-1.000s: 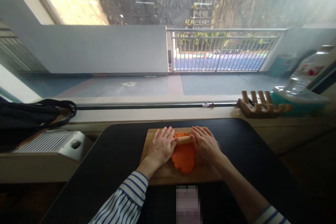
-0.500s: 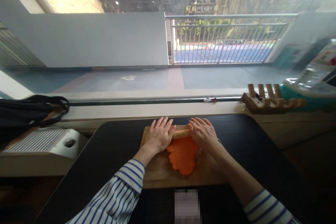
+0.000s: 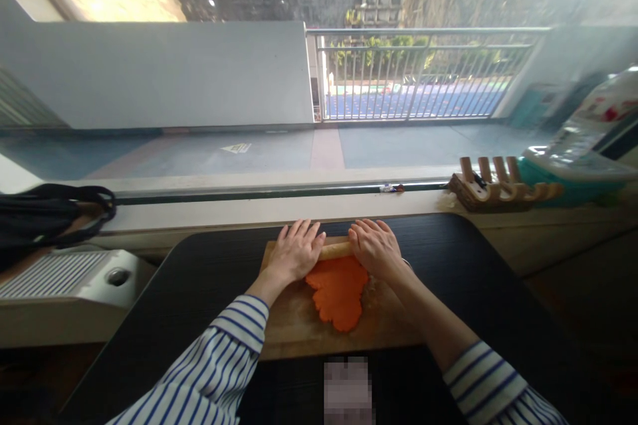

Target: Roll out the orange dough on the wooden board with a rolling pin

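Note:
A flattened sheet of orange dough lies on a wooden board on the black table. A wooden rolling pin rests across the far edge of the dough. My left hand presses flat on the pin's left end, fingers spread. My right hand presses on its right end the same way. Both sleeves are white with blue stripes.
A wooden rack stands on the window sill at the right, with a teal container beside it. A white appliance with a grille and a black bag sit at the left. A window runs along the back.
Both hands have rolled the pin away from me, from the middle of the dough to its far edge. More of the flattened dough now shows.

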Demonstrator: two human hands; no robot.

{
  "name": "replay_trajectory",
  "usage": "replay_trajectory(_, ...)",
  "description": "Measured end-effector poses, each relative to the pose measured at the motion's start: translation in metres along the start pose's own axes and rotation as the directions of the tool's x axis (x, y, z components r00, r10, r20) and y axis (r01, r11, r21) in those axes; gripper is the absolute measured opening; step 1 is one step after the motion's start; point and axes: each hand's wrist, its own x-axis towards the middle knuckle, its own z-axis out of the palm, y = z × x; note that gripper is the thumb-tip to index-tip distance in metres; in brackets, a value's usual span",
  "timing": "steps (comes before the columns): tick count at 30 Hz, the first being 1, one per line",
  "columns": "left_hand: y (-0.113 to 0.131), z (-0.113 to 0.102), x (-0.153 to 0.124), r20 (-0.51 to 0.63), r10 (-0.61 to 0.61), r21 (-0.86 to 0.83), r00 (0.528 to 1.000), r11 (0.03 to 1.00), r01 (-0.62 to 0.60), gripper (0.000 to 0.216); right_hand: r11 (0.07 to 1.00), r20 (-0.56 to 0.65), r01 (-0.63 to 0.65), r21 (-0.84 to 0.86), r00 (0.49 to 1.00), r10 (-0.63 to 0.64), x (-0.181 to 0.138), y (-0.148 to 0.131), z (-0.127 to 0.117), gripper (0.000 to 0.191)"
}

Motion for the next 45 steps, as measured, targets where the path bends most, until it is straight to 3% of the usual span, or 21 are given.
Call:
replay_trajectory(8,0.014,-0.008,-0.028,0.020,0.058,0.036,0.998,0.998,-0.058,0.058,0.999,0.034,-0.008,0.038,0.999,0.007,-0.036,-0.005,-0.007,0.042)
replay_trajectory(16,0.019,-0.007,-0.055,-0.045,0.146,0.036,0.988,0.989,-0.144,0.059,0.998,0.013,0.030,0.052,0.999,-0.030,-0.069,-0.010,-0.018,0.043)
replay_trajectory(29,0.011,-0.004,-0.024,-0.059,0.052,0.010,0.997,0.999,-0.051,0.059,0.999,0.148,0.029,0.035,0.988,-0.034,-0.020,0.004,-0.008,0.044)
replay_trajectory(37,0.005,-0.002,-0.008,-0.064,0.004,0.011,0.998,1.000,-0.004,0.055,0.998,0.087,0.061,-0.010,0.994,-0.060,0.005,0.005,-0.001,0.041)
replay_trajectory(45,-0.002,0.005,0.002,-0.105,-0.017,0.001,0.994,1.000,0.018,0.054,0.998,0.110,0.044,-0.041,0.993,-0.039,0.019,0.005,0.003,0.038)
